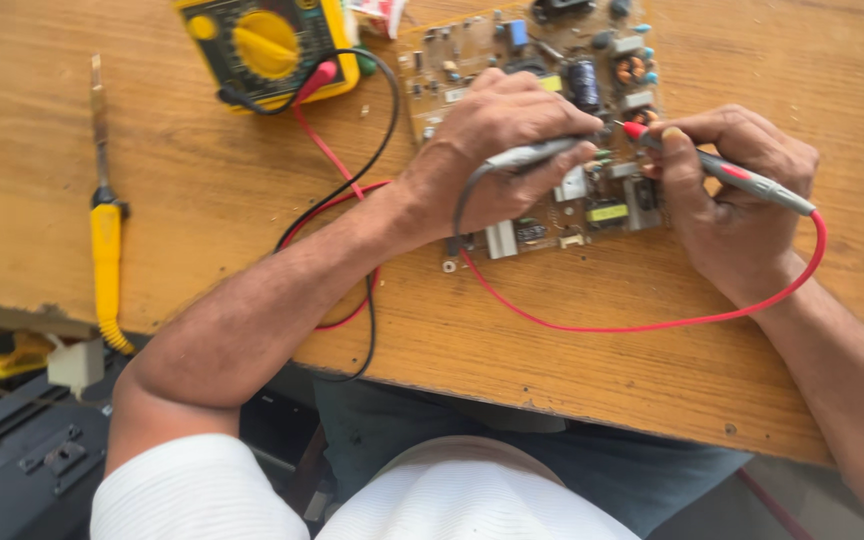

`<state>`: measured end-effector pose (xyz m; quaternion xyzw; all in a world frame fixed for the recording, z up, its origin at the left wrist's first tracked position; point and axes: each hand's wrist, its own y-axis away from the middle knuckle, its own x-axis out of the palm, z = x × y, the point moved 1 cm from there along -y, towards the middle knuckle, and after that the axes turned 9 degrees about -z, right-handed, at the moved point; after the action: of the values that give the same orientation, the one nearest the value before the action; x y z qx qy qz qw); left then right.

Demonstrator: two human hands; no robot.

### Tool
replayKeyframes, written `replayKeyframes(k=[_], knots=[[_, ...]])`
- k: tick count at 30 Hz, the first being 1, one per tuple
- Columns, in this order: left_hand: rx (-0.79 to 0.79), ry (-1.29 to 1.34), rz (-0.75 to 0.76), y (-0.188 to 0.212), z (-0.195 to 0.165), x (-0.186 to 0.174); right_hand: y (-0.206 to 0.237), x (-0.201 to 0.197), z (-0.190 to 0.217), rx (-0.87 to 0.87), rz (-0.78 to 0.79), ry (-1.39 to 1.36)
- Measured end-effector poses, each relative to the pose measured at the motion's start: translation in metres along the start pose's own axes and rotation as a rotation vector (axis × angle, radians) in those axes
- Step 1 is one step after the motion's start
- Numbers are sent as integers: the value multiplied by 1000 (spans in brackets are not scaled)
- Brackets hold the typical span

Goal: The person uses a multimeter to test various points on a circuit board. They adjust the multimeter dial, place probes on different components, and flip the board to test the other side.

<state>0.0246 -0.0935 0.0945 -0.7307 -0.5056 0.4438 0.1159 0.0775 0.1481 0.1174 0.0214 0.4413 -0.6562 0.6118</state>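
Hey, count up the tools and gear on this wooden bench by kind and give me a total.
Multimeter, yellow: 1
Test probes: 2, a grey one in the left hand, a red-tipped one in the right hand
Circuit board: 1
Soldering iron, yellow handle: 1
Total: 5

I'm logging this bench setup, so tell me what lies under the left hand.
Under the left hand, which holds a grey probe, lies the circuit board on the wooden table. Capacitors and coils show around the hand; the board's middle and the probe's tip are covered.
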Motion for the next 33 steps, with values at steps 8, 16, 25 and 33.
replayKeyframes(k=[8, 16, 25, 33], knots=[[-9, -11, 3, -2, -5, -4, 2, 0, -2, 43, 2, -84], [10, -70, 31, -1, -2, -1, 12, 2, -17, 33, 42, -41], [18, -95, 47, 0, -3, -2, 6, 2, -10, -44, 31, -41], [13, -79, 39, -1, -2, -1, -1, -1, 1, -49, 60, -27]])
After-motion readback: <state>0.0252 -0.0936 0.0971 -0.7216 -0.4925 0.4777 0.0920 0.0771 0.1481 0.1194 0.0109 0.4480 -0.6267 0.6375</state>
